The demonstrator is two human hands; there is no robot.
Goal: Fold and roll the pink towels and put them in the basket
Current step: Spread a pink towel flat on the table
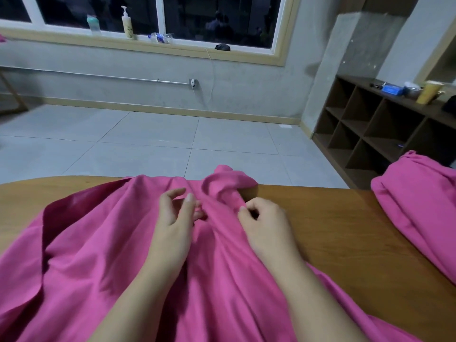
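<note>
A large crumpled pink towel of soft cloth (103,248) lies spread over the near part of a brown wooden table (333,230), its far end bunched into a raised fold at the table's far edge. Both bare hands rest on the towel near that bunched end. The left hand (172,218) lies with its fingers spread and loosely bent, the thumb and fingertips touching the cloth beside a ridge of fabric without clearly pinching it. The right hand (264,220) has its fingers curled inward, thumb and forefinger pinching the same ridge of the towel just beside the left hand. A second heap of pink cloth (419,206) sits at the right edge of the table, well apart from the hands. Beyond the table lies a pale tiled floor (148,139), with a dark brown open cubby shelf (365,124) against the right wall and a windowsill (74,38) holding a white pump bottle (127,23).
</note>
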